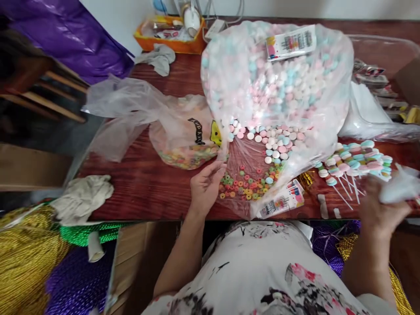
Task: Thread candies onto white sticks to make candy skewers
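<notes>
Candy bag lies on a reddish table near a wall.

On our worktop, the candy bag lies between the bag of rings, left, and candy sticks, right.

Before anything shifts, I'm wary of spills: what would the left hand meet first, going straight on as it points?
The left hand would probably meet the large clear bag first: its fingertips seem to pinch the film. Pastel candies lie beyond; depth is unclear.
</notes>
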The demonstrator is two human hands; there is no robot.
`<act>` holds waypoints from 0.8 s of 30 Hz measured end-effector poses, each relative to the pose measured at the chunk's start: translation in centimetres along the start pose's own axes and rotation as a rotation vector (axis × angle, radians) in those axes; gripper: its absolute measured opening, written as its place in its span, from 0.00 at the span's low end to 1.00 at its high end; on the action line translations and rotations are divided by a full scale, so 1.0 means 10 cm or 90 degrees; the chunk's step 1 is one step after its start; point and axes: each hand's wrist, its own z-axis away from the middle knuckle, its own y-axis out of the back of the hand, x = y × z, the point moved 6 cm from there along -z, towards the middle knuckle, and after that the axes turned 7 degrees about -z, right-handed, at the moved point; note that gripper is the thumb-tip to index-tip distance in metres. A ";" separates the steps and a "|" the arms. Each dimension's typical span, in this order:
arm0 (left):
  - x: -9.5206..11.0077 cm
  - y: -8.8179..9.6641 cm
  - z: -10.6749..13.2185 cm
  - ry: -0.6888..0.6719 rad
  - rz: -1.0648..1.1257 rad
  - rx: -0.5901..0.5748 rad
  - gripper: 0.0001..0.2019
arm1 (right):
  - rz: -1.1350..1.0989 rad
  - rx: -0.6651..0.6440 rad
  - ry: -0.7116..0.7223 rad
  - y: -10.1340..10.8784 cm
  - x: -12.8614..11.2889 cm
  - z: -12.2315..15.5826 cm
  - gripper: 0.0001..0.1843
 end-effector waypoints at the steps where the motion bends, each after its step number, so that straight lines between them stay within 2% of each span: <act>1: -0.01 0.03 -0.01 -0.010 -0.021 -0.002 0.17 | -0.055 0.039 -0.004 0.05 -0.06 0.06 0.18; 2: -0.01 0.03 -0.02 -0.034 -0.052 -0.019 0.15 | -0.163 0.123 -0.024 0.11 -0.10 0.15 0.17; 3: 0.01 -0.01 -0.02 -0.070 -0.092 -0.048 0.13 | -0.249 0.152 -0.047 0.08 -0.13 0.25 0.15; 4: 0.04 -0.08 -0.01 -0.115 -0.139 -0.084 0.11 | -0.303 0.138 -0.075 0.00 -0.16 0.35 0.13; 6: 0.10 -0.26 -0.02 -0.206 -0.239 -0.155 0.09 | -0.341 -0.045 -0.172 -0.33 -0.13 0.55 0.13; 8: 0.13 -0.40 -0.08 -0.266 -0.335 -0.192 0.09 | -0.370 -0.165 -0.204 -0.56 -0.07 0.73 0.17; 10: 0.11 -0.47 -0.20 -0.282 -0.430 -0.205 0.09 | -0.354 -0.219 -0.187 -0.64 0.01 0.81 0.19; 13: 0.10 -0.53 -0.36 -0.279 -0.535 -0.231 0.08 | -0.304 -0.281 -0.139 -0.69 0.06 0.81 0.18; 16: 0.18 -0.57 -0.39 -0.300 -0.553 -0.278 0.09 | -0.292 -0.316 -0.116 -0.73 0.04 0.77 0.17; 19: 0.31 -0.67 -0.38 -0.308 -0.525 -0.320 0.09 | -0.305 -0.311 -0.131 -0.77 0.01 0.76 0.18; 21: 0.40 -0.80 -0.40 -0.318 -0.482 -0.336 0.10 | -0.315 -0.303 -0.142 -0.79 0.01 0.76 0.17; 24: 0.50 -1.16 -0.47 -0.362 -0.464 -0.363 0.11 | -0.323 -0.309 -0.158 -0.82 0.02 0.77 0.18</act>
